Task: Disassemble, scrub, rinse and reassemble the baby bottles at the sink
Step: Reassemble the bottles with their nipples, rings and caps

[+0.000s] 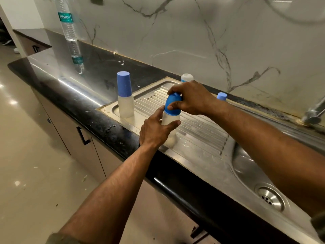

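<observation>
A frosted baby bottle (170, 120) with a blue cap (173, 104) stands on the ribbed steel drainboard (202, 131). My left hand (156, 131) grips its body from the left. My right hand (191, 97) curls over the blue cap, thumb and fingers round it. A second baby bottle (125, 103) with a tall blue cap stands upright at the drainboard's left end. Behind my right hand, a white-topped bottle (186, 77) and another blue cap (221, 96) peek out, mostly hidden.
The sink basin (246, 166) with its drain (270, 198) lies at the right, with the tap base (313, 115) behind it. A clear water bottle (67, 20) stands on the black counter (98, 95) at the back left. Cabinet doors and floor lie to the left.
</observation>
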